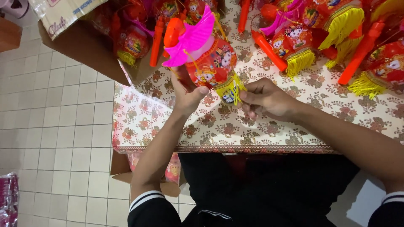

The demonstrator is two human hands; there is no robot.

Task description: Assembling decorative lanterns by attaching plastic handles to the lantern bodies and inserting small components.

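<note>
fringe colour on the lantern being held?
Yellow fringe at the bottom of the red lantern; seen in the head view.

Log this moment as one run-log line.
left hand: holds red lantern | right hand: at its yellow fringe | surface: floral tablecloth

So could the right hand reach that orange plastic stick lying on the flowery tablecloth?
Probably yes. The right hand sits on the flowery tablecloth, the orange plastic stick lies just beyond it, and nothing stands between them, though its fingers are busy at the lantern's yellow fringe.
</note>
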